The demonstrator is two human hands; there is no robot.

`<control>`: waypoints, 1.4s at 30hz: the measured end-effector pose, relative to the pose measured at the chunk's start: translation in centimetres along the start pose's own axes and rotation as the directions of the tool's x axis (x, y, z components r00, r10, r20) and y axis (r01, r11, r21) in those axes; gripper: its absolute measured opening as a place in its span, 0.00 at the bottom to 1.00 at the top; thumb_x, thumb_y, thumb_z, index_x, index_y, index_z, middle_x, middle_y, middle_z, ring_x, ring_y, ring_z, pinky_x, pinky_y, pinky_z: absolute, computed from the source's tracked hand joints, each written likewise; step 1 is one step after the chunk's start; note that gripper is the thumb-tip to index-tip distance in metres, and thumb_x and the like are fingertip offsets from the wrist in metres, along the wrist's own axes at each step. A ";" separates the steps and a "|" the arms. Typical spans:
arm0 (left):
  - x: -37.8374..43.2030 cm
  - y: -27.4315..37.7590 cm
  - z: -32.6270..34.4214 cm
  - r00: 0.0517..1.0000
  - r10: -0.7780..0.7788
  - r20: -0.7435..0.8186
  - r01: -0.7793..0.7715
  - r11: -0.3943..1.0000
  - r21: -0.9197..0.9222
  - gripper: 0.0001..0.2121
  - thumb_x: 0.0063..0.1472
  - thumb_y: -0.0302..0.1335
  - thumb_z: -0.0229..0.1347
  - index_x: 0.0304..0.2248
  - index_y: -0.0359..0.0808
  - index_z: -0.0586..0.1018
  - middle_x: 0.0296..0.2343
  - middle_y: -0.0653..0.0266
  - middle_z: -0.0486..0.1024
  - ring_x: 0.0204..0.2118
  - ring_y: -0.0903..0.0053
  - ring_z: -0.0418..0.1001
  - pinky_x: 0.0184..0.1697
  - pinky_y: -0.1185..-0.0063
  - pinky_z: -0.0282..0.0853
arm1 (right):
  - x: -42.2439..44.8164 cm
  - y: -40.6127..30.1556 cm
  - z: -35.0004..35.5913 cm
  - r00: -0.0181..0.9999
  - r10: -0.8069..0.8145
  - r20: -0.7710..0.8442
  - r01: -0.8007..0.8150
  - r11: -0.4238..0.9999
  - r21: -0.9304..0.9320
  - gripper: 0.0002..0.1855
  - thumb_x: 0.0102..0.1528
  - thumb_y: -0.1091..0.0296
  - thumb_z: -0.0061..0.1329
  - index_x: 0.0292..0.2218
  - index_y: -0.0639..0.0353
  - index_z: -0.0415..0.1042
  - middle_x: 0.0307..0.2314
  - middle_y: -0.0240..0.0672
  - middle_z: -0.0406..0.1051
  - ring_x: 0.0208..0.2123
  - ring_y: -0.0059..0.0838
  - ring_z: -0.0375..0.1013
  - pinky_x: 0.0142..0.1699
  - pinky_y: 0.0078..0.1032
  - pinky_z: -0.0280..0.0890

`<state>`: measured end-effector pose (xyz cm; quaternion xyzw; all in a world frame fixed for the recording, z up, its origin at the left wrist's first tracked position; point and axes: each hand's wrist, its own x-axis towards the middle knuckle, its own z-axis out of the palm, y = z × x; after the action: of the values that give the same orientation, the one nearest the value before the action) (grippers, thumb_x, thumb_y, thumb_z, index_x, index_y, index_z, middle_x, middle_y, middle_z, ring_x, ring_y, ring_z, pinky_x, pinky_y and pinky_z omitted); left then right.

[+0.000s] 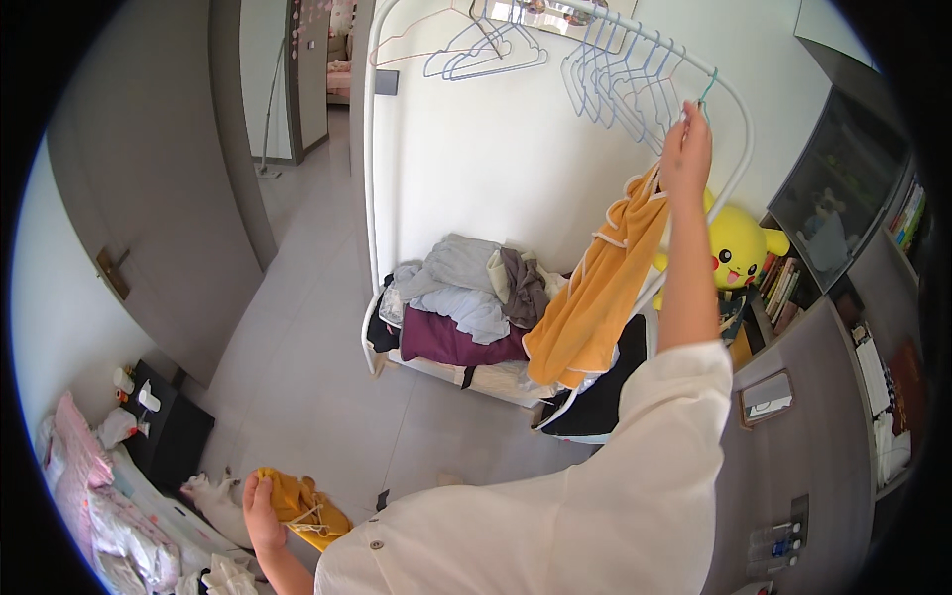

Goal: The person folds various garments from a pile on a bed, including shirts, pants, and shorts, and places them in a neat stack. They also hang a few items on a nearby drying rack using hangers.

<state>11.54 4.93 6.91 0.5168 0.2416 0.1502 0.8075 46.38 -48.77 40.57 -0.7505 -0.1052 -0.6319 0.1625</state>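
My right hand [688, 152] is raised to the white clothes rail and grips a green hanger [711, 88] near its hook. Just below that hand hangs an orange-yellow garment with white trim [602, 279], its hem reaching down over the clothes pile. How the garment sits on the hanger is hidden behind the hand. Low on the left, my left hand [264, 517] holds a bunched mustard-yellow cloth piece with pale drawstrings [309, 509].
Several blue wire hangers [617, 82] hang on the white rack [370, 186]. Folded clothes [465, 290] are heaped on its base. A yellow plush toy [736, 245] stands behind, beside bookshelves. A white furry animal [219, 502] lies by the bed. The grey door [149, 171] is at left.
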 end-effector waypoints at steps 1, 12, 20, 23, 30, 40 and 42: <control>0.4 -0.4 0.9 1.000 -0.010 0.014 0.010 1.000 0.003 0.08 0.62 0.26 0.43 0.37 0.31 0.70 0.27 0.65 0.71 0.29 0.79 0.71 0.32 0.80 0.68 | 2.1 2.6 0.5 0.995 -0.096 0.016 0.097 0.980 -0.172 0.18 0.55 0.68 0.39 0.47 0.62 0.65 0.41 0.47 0.68 0.44 0.43 0.66 0.50 0.33 0.58; 1.5 -1.4 4.8 1.000 -0.012 0.028 0.013 0.999 -0.045 0.09 0.63 0.28 0.43 0.38 0.32 0.70 0.30 0.64 0.73 0.31 0.79 0.72 0.34 0.80 0.70 | 8.3 6.3 4.2 0.556 0.714 0.426 -0.219 0.620 -0.753 0.16 0.52 0.68 0.39 0.41 0.53 0.73 0.40 0.39 0.72 0.45 0.40 0.70 0.50 0.40 0.55; 1.3 -2.0 4.2 0.997 -0.059 0.047 0.058 0.998 0.022 0.10 0.64 0.28 0.43 0.39 0.31 0.71 0.33 0.62 0.74 0.34 0.78 0.72 0.37 0.80 0.69 | 6.9 6.2 4.0 0.647 0.691 0.322 -0.346 0.643 -0.684 0.16 0.52 0.64 0.39 0.42 0.53 0.72 0.40 0.37 0.72 0.45 0.38 0.70 0.53 0.41 0.51; 1.1 -2.0 4.1 0.990 -0.051 0.133 0.046 0.998 0.044 0.10 0.63 0.27 0.43 0.39 0.31 0.71 0.34 0.63 0.74 0.34 0.79 0.72 0.38 0.81 0.68 | 6.0 5.0 4.3 0.676 0.659 0.330 -0.256 0.630 -0.733 0.17 0.53 0.62 0.39 0.42 0.52 0.72 0.40 0.37 0.73 0.45 0.37 0.70 0.53 0.40 0.50; 1.5 -4.1 3.2 0.982 -0.077 0.170 0.058 0.992 0.117 0.11 0.63 0.28 0.44 0.40 0.29 0.71 0.34 0.66 0.73 0.37 0.83 0.69 0.43 0.83 0.64 | 6.6 8.5 3.9 0.722 0.650 0.237 -0.446 0.699 -0.559 0.17 0.52 0.62 0.38 0.42 0.53 0.71 0.38 0.40 0.73 0.41 0.40 0.72 0.48 0.39 0.58; 0.5 -4.1 3.4 0.999 -0.021 0.031 0.019 0.998 0.065 0.25 0.63 0.37 0.46 0.53 0.25 0.62 0.48 0.58 0.66 0.51 0.76 0.63 0.54 0.79 0.57 | -15.3 3.5 -5.5 0.903 0.412 -0.125 -0.323 0.840 0.436 0.21 0.57 0.74 0.39 0.52 0.62 0.61 0.32 0.39 0.69 0.32 0.29 0.67 0.42 0.25 0.64; 1.6 -5.5 1.6 0.992 -0.014 -0.122 0.018 0.999 0.032 0.27 0.64 0.41 0.44 0.53 0.26 0.61 0.48 0.61 0.66 0.51 0.77 0.62 0.54 0.80 0.57 | -20.7 -7.5 -6.8 0.929 0.361 -0.082 -0.283 0.836 0.470 0.19 0.61 0.73 0.34 0.52 0.69 0.59 0.20 0.28 0.58 0.22 0.20 0.58 0.32 0.23 0.64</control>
<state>13.72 2.19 2.06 0.5180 0.2970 0.1710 0.7838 33.73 -43.38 22.11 -0.6433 -0.1064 -0.6143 0.4444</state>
